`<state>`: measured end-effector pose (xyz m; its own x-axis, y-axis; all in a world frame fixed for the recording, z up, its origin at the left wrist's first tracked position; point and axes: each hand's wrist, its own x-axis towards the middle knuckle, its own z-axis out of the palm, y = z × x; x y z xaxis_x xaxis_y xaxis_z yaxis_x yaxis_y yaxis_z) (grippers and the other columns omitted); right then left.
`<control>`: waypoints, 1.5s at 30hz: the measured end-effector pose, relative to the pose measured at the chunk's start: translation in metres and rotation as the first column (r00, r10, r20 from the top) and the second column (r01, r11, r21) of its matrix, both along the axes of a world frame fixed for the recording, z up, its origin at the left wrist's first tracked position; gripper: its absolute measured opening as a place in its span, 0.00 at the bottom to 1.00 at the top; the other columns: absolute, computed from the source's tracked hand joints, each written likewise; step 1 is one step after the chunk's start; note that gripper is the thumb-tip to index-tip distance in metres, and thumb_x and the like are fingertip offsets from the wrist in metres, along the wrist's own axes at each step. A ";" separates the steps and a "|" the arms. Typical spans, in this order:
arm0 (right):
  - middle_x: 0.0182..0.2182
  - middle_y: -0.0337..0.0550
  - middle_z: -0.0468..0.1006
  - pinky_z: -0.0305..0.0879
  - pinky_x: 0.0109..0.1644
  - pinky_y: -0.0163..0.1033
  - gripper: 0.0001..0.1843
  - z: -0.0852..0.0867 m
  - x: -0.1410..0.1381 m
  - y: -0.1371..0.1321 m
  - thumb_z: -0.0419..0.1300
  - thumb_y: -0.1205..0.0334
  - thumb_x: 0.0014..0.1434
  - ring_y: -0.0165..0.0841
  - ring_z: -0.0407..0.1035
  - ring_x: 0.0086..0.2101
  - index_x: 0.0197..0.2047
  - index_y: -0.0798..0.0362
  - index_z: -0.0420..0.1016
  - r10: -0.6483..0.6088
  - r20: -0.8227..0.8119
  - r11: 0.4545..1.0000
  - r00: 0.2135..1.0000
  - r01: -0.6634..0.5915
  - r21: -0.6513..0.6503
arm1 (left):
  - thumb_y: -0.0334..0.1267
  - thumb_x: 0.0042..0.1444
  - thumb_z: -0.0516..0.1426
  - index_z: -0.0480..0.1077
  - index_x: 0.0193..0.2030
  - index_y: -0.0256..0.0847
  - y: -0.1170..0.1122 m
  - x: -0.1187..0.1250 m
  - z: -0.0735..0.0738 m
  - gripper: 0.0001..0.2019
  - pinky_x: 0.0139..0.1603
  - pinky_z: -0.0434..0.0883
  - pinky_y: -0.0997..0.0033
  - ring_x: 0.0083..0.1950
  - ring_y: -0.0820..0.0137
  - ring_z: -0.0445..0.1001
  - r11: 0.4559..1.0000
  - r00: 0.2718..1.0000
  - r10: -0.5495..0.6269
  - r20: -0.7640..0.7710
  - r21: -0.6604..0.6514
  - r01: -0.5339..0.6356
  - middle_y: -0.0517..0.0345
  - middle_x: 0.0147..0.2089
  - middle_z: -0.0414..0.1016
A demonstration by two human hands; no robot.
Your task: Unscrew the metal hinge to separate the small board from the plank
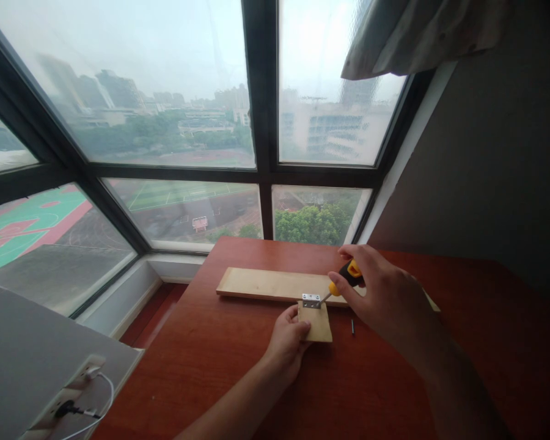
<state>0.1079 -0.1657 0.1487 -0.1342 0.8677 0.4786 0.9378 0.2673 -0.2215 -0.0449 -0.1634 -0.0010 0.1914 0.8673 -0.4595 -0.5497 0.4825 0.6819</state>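
My left hand (289, 342) is closed on the left edge of a small wooden board (316, 324), thumb on top. A silver metal bracket (311, 300) with several holes sits at the far edge of that board. In my right hand (385, 293) is a screwdriver (351, 271) with a black and yellow handle. Its shaft slants down to the left, and the tip meets the right side of the bracket. A long pale wooden plank (266, 283) lies behind the small board, partly hidden by my right hand.
On the reddish-brown table (201, 379) a small metal pin or screw (352, 327) lies right of the small board. Black-framed windows (268, 177) rise behind the table. A wall socket (80, 373) with plugged-in cables is at lower left. A curtain (407, 36) hangs at upper right.
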 end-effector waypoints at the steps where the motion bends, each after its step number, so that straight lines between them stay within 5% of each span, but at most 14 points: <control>1: 0.47 0.42 0.77 0.67 0.34 0.43 0.15 -0.001 0.000 0.001 0.53 0.53 0.62 0.40 0.74 0.40 0.50 0.47 0.67 -0.018 0.003 1.000 1.000 0.018 0.001 | 0.23 0.37 0.60 0.72 0.43 0.34 0.000 0.000 0.000 0.21 0.37 0.73 0.68 0.37 0.65 0.76 1.000 1.000 0.000 -0.002 -0.001 0.000 0.49 0.38 0.78; 8: 0.49 0.43 0.75 0.68 0.40 0.42 0.20 0.004 -0.001 -0.003 0.54 0.65 0.56 0.39 0.72 0.44 0.53 0.48 0.64 0.070 -0.040 0.997 0.997 -0.070 -0.011 | 0.23 0.37 0.60 0.72 0.43 0.34 0.000 0.000 0.000 0.21 0.37 0.73 0.68 0.36 0.66 0.75 1.000 1.000 0.008 0.017 -0.003 -0.008 0.49 0.39 0.78; 11: 0.50 0.45 0.75 0.68 0.40 0.42 0.20 0.004 -0.002 -0.004 0.55 0.61 0.57 0.41 0.72 0.46 0.54 0.48 0.64 0.069 -0.028 0.998 0.997 -0.069 0.006 | 0.23 0.37 0.60 0.72 0.43 0.35 0.000 0.000 0.001 0.21 0.37 0.73 0.68 0.36 0.66 0.76 1.000 1.000 0.007 0.016 -0.004 -0.007 0.49 0.39 0.78; 15: 0.45 0.44 0.78 0.66 0.32 0.41 0.17 0.000 -0.002 -0.001 0.53 0.52 0.62 0.40 0.75 0.35 0.52 0.48 0.66 -0.023 0.015 1.000 1.000 0.023 0.015 | 0.23 0.37 0.60 0.72 0.42 0.34 -0.001 0.000 0.002 0.21 0.37 0.73 0.68 0.37 0.65 0.76 1.000 1.000 0.006 0.008 -0.001 -0.006 0.49 0.38 0.78; 23: 0.48 0.43 0.76 0.67 0.37 0.41 0.22 0.004 -0.003 -0.005 0.54 0.65 0.55 0.39 0.74 0.42 0.54 0.47 0.64 0.044 -0.018 0.999 0.999 -0.044 -0.014 | 0.24 0.36 0.61 0.72 0.43 0.34 0.000 0.000 0.000 0.22 0.37 0.73 0.67 0.36 0.65 0.76 1.000 1.000 0.002 0.019 0.008 -0.002 0.49 0.39 0.78; 29: 0.46 0.44 0.78 0.65 0.31 0.41 0.18 -0.002 -0.001 0.001 0.54 0.51 0.60 0.39 0.75 0.34 0.52 0.48 0.66 -0.027 0.012 0.999 1.000 0.027 0.029 | 0.23 0.37 0.60 0.73 0.43 0.34 0.000 0.000 0.002 0.21 0.38 0.73 0.67 0.37 0.65 0.76 1.000 1.000 0.001 0.005 0.006 -0.001 0.48 0.39 0.78; 37: 0.49 0.45 0.76 0.68 0.37 0.42 0.20 0.002 -0.003 -0.004 0.53 0.64 0.56 0.40 0.74 0.43 0.53 0.48 0.64 0.032 -0.014 0.999 0.999 -0.032 0.026 | 0.24 0.37 0.60 0.72 0.43 0.35 -0.001 0.000 0.001 0.21 0.37 0.73 0.67 0.37 0.65 0.76 1.000 1.000 0.001 -0.004 0.000 -0.001 0.49 0.39 0.78; 45: 0.45 0.41 0.78 0.66 0.33 0.42 0.14 -0.002 -0.001 0.002 0.53 0.54 0.62 0.39 0.75 0.35 0.49 0.47 0.67 -0.035 -0.004 0.999 0.999 0.035 0.022 | 0.23 0.37 0.59 0.72 0.43 0.34 0.000 0.000 0.001 0.22 0.37 0.73 0.67 0.37 0.64 0.76 1.000 1.000 0.004 -0.004 -0.004 -0.004 0.48 0.39 0.78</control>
<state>0.1072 -0.1638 0.1465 -0.1020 0.8612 0.4980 0.9458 0.2391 -0.2197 -0.0445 -0.1637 0.0000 0.1861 0.8665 -0.4632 -0.5494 0.4826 0.6821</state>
